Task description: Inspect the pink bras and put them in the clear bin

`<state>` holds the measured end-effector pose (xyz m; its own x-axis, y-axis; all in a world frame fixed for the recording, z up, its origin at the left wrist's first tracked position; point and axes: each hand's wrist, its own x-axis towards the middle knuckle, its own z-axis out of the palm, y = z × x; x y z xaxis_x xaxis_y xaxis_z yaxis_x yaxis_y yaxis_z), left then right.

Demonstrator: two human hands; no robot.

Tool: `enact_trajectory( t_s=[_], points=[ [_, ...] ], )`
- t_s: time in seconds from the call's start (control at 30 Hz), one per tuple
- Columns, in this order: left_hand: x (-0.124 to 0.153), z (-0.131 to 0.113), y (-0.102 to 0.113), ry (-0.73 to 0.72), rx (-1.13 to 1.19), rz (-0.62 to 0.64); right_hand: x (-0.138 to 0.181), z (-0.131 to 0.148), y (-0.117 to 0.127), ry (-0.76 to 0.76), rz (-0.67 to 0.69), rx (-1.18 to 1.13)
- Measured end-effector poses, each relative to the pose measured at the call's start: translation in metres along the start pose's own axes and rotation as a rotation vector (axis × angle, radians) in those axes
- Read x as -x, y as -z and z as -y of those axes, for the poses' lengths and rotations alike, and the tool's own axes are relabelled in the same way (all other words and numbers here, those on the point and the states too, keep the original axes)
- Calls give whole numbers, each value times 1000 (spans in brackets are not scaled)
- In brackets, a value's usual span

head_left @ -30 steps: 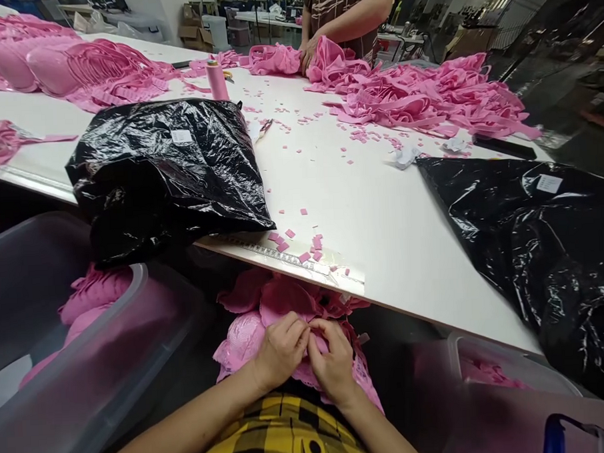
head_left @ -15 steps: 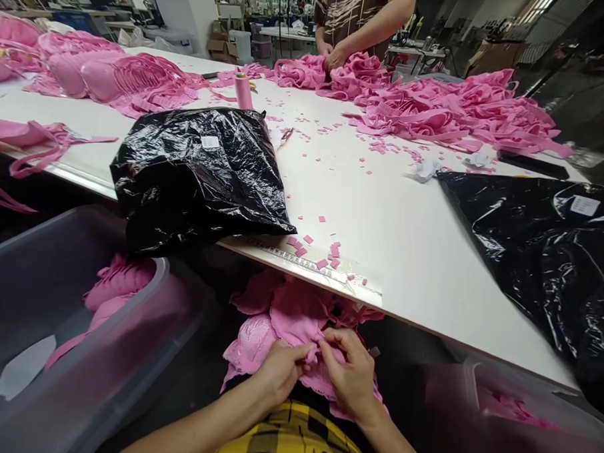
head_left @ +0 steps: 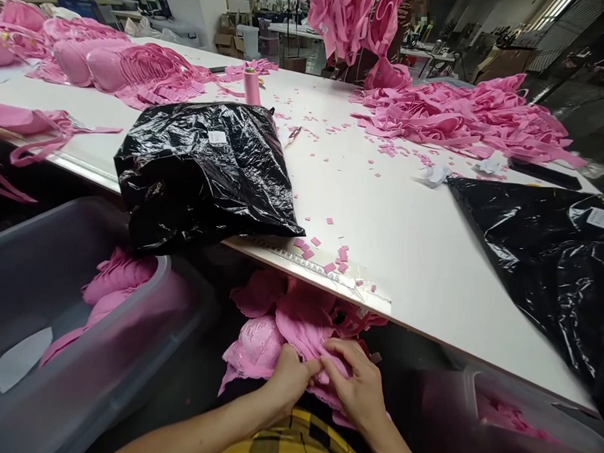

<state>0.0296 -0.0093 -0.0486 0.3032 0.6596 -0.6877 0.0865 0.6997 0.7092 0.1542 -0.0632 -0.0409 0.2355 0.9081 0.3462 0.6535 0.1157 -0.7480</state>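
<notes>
A pink bra with a lacy, moulded cup lies in my lap, below the table's front edge. My left hand pinches its pink fabric between thumb and fingers. Close beside it, my right hand grips the same bra, fingertips nearly meeting those of the left. The small part between the fingertips is too hidden to make out. More pink fabric hangs under the table edge just beyond my hands.
Black plastic bags lie left and right on the white table. Around them are pink scraps, a thread cone, snips and garment piles. Grey bins flank me. A co-worker stands opposite.
Both my hands stay on the bra, their fingers slightly shifted on the fabric. Across the table, the co-worker has lifted a bundle of pink straps off the tabletop. The view has shifted slightly.
</notes>
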Motion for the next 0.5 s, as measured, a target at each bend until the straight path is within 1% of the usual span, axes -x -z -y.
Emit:
enact_trajectory(
  t_s=[0.1,0.17,0.23,0.3,0.37,0.43,0.5],
  points=[
    [1,2,-3,-9,-8,-5,4,-1,3,60,22,-22],
    [1,4,-5,-28,-24,10,2,-1,-1,130,10,-13],
    [2,7,-5,-31,-42,-16,-3,-1,-7,181,-9,16],
    [2,8,-5,-11,-51,-34,-8,-2,-12,171,-31,40],
    [1,7,-4,-4,-39,6,-11,-4,-13,115,-26,42],
    [1,5,-3,-13,-11,62,-9,-8,-9,68,24,35],
    [2,1,-2,-29,13,70,-3,-11,-1,67,114,29]
  ],
)
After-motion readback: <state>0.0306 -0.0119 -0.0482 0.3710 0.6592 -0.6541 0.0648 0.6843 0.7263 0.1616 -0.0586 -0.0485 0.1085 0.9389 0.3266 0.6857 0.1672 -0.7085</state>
